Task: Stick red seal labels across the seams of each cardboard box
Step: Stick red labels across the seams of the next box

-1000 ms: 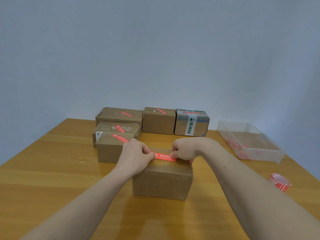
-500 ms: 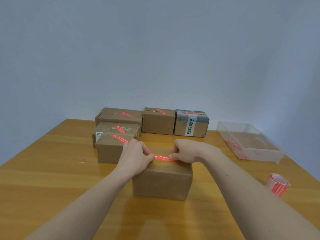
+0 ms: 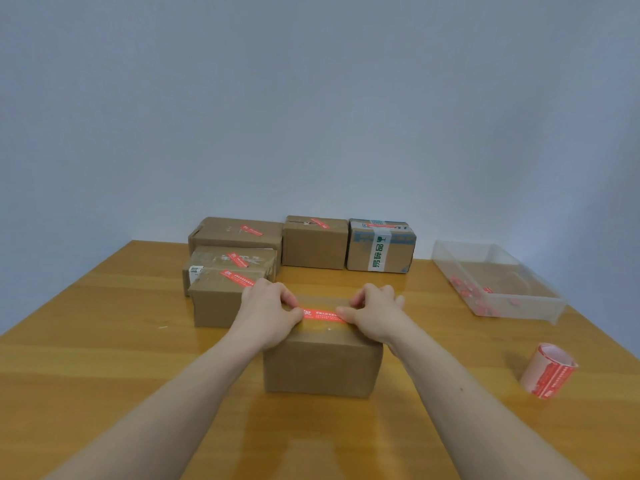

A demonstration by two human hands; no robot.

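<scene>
A plain cardboard box (image 3: 322,365) stands in front of me on the wooden table (image 3: 104,358). A red seal label (image 3: 322,315) lies across its top, running left to right. My left hand (image 3: 268,313) pinches the label's left end with thumb and curled fingers. At the right end, my right hand (image 3: 375,311) holds the label under its thumb, fingers curled. Both hands rest on the box top.
Several boxes with red labels stand behind: three at the left (image 3: 218,306) (image 3: 232,259) (image 3: 235,233), one in the middle (image 3: 315,244), one with white tape (image 3: 381,247). A clear plastic tray (image 3: 519,308) with red scraps is at the right. A label roll (image 3: 550,370) stands at the near right.
The label has come down flat onto the box top. My right hand has straightened at the wrist, its thumb now on the label's right end. My left hand has barely moved.
</scene>
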